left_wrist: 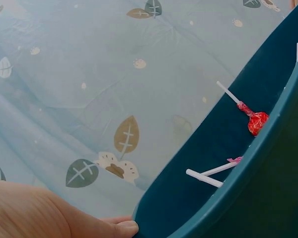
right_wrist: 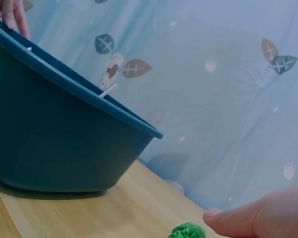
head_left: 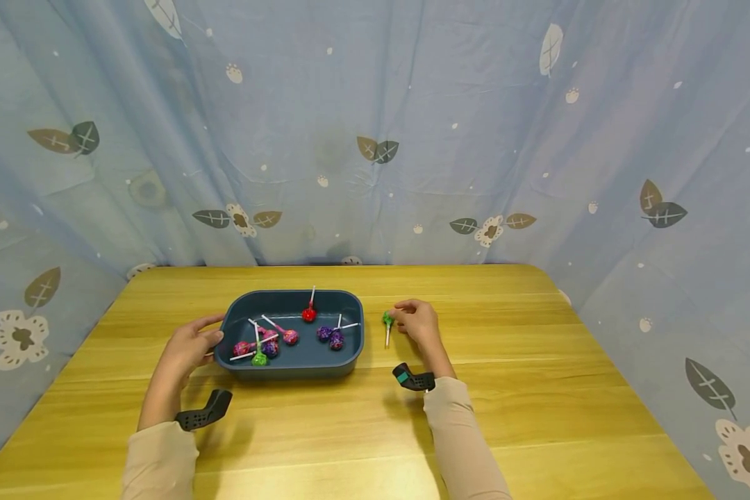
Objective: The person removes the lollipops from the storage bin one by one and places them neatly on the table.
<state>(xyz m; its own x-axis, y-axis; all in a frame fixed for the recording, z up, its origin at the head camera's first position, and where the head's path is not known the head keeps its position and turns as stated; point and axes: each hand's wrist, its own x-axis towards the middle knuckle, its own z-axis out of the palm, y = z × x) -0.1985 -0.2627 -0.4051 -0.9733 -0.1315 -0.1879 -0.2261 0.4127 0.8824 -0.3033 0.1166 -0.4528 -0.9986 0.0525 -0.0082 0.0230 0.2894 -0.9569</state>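
Note:
A dark blue plastic box stands on the table and holds several wrapped lollipops. My left hand grips its left end, the thumb and fingers at the rim. Inside are a red lollipop, purple ones, pink ones and a green one. Right of the box, another green lollipop has its white stick pointing toward me. My right hand has its fingertips right at that lollipop's head; in the right wrist view the thumb is beside the green wrapper. I cannot tell whether the fingers pinch it.
The wooden table extends to both sides of the box. A light blue patterned curtain hangs behind and around it. Black camera mounts sit on both wrists, over the beige sleeves.

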